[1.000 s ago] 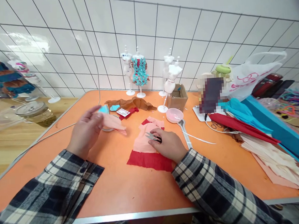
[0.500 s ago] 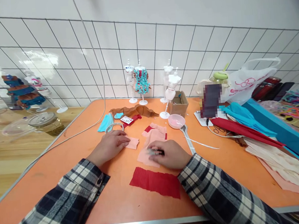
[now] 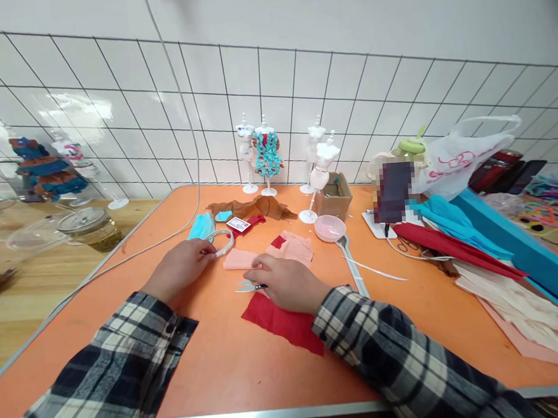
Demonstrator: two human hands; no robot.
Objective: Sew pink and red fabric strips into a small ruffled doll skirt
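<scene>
Since the frame half a second back, the left hand (image 3: 181, 270) has drawn off the small pink piece (image 3: 238, 259) it was pressing. It now lies knuckles up at the left, with its curled fingertips against the white tape ring (image 3: 224, 239). Whether that grip pinches the ring or only touches it, I cannot tell. The pink piece lies flat and free on the orange table (image 3: 223, 366), just right of those fingertips, and neither hand is on it.

Next to the right come the snips (image 3: 246, 287), which point left just below the pink piece with their blades parted. The right hand (image 3: 289, 283) has come off the pink stack (image 3: 297, 246) and moved left and nearer the body, its grip closed around the handles of the snips. The red sheet (image 3: 287, 323) now lies partly under that hand and wrist rather than clear of them. As I judge it, the cut pink piece has been put down and the tool is kept ready in hand.
</scene>
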